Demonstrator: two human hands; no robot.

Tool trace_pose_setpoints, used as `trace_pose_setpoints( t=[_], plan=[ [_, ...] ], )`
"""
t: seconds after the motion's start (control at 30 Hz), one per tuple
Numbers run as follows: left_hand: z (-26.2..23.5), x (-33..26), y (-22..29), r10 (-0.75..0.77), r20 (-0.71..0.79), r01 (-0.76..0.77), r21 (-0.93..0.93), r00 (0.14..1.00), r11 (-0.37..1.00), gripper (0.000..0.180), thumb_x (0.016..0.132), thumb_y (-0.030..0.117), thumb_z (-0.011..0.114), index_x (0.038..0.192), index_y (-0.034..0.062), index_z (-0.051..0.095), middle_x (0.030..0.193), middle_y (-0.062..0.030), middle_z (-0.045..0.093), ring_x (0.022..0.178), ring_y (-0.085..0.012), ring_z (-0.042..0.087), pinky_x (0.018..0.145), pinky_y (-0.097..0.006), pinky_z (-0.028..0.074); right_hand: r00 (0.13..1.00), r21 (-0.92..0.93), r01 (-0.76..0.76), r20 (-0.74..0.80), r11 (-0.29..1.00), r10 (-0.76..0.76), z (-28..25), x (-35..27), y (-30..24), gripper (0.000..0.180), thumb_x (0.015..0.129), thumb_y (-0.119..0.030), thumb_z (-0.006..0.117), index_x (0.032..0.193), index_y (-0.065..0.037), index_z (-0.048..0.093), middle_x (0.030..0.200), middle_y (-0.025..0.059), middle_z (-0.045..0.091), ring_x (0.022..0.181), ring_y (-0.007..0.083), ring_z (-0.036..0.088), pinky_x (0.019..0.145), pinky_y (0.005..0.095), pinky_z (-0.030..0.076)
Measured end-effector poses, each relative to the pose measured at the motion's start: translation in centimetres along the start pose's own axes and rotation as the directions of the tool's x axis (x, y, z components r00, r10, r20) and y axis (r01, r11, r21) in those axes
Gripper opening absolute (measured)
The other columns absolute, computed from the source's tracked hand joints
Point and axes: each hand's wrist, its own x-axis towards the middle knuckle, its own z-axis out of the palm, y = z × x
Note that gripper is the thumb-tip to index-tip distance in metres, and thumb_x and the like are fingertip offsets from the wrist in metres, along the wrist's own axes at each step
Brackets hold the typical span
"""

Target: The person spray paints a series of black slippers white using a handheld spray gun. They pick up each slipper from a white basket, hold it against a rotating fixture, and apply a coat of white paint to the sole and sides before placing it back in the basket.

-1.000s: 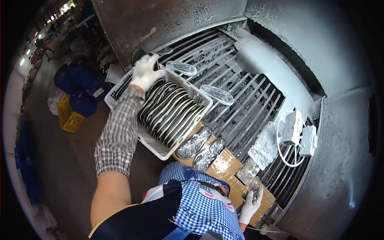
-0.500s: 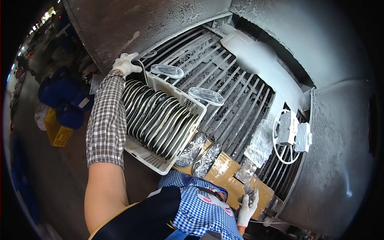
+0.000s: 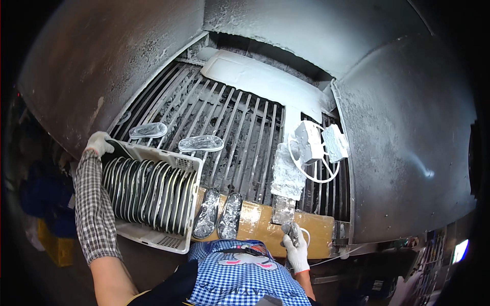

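My left hand, in a white glove, is closed at the far left corner of a white plastic basket, on what looks like a dark shoe sole, partly hidden. A row of black, light-edged soles stands upright in the basket. My gloved right hand grips a grey-crusted spray gun by the front edge of the grate. Two plastic-wrapped dark soles lie side by side right of the basket. Two more wrapped pieces rest flat on the bars.
Metal walls enclose a slatted grate coated with grey-white residue. A white wheel-shaped frame with blocks on it stands at the right. Tape-covered cardboard lines the front edge. A white-coated panel lies at the back.
The view has turned, so the booth sits further left and more upright. My left hand stays by the basket corner. My right hand still holds the spray gun, now slightly higher in view.
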Motion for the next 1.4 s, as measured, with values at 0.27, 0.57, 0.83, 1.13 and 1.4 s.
trace_pose_setpoints(
  t=[0.27,0.57,0.83,1.13,1.4],
  plan=[
    [-6.9,-4.5,-0.2,0.230,-0.330,-0.351,-0.377,0.916,0.857,0.039,0.076,0.008,0.084,0.112,-0.0035,0.076,0.095,-0.0097,0.077,0.091,-0.0220,0.073,0.088,-0.034,0.057,0.998,0.046,0.056,0.022,0.997,-0.057,-1.1,0.9,1.9,0.062,0.104,-0.006,0.064,0.163,-0.002,0.042,0.145,0.0088,0.062,0.113,0.0148,0.065,0.088,0.0309,0.058],
    [-7.3,-18.5,16.7,0.408,-0.604,-0.661,-0.280,0.685,0.696,0.030,0.090,0.010,0.085,0.117,0.0003,0.079,0.110,-0.0038,0.073,0.100,-0.0133,0.071,0.090,-0.027,0.056,1.000,-0.031,-0.007,0.010,1.000,0.008,-1.3,1.1,0.5,0.056,0.102,-0.009,0.065,0.156,-0.002,0.050,0.128,0.0074,0.061,0.087,0.0135,0.067,0.078,0.0293,0.057],
    [9.5,-27.6,26.4,0.675,-0.717,-0.935,0.094,0.175,0.343,0.031,0.074,0.005,0.084,0.103,0.0051,0.076,0.087,-0.0114,0.069,0.072,-0.0278,0.068,0.059,-0.042,0.055,0.996,0.019,0.064,-0.066,0.998,-0.062,-4.0,1.3,2.2,0.057,0.103,-0.010,0.066,0.157,0.000,0.049,0.119,0.0073,0.064,0.087,0.0132,0.066,0.079,0.0293,0.057],
    [29.4,-37.2,19.2,0.674,-0.347,-0.734,-0.067,0.653,0.676,0.023,0.068,0.010,0.081,0.088,0.0046,0.071,0.123,-0.0184,0.067,0.121,-0.0425,0.061,0.106,-0.058,0.046,0.997,0.047,0.001,-0.072,0.999,0.003,-6.8,0.3,3.8,0.056,0.105,-0.011,0.065,0.157,0.000,0.048,0.130,0.0086,0.063,0.100,0.0138,0.064,0.085,0.0298,0.058],
    [28.2,-39.7,20.6,0.419,-0.393,-0.553,-0.345,0.819,0.758,0.041,0.070,0.004,0.091,0.109,0.0047,0.078,0.119,-0.0190,0.066,0.110,-0.0363,0.068,0.095,-0.042,0.056,0.999,0.040,0.021,-0.037,0.999,-0.020,-8.1,0.5,4.7,0.056,0.105,-0.012,0.065,0.157,0.000,0.049,0.135,0.0094,0.061,0.104,0.0152,0.065,0.085,0.0305,0.059]
  ],
)
